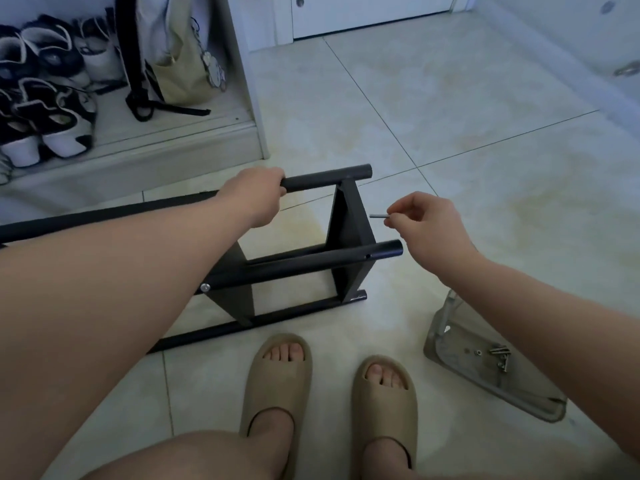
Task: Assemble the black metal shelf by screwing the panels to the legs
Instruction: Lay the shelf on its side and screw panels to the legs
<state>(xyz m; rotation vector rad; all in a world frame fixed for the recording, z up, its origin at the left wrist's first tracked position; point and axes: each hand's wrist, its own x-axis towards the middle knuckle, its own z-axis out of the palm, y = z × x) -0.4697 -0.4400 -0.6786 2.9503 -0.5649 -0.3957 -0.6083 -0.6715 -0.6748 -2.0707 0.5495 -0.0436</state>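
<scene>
Fingertips of the right hand (426, 226) pinch a slim silver screw (378, 216), pointing at the matte black shelf (311, 263) just beside it. The left hand (256, 195) wraps the shelf's upper round leg (329, 178). The shelf lies on its side on glossy tiles (450, 133); loose screws (500, 353) sit in a clear tray (450, 344) right of it.

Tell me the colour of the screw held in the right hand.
Silver-grey; the screw shows best in the head view, pinched by the right hand.

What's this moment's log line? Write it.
left hand grips far leg | right hand pinches screw near end panel | spare screws in tray
</scene>
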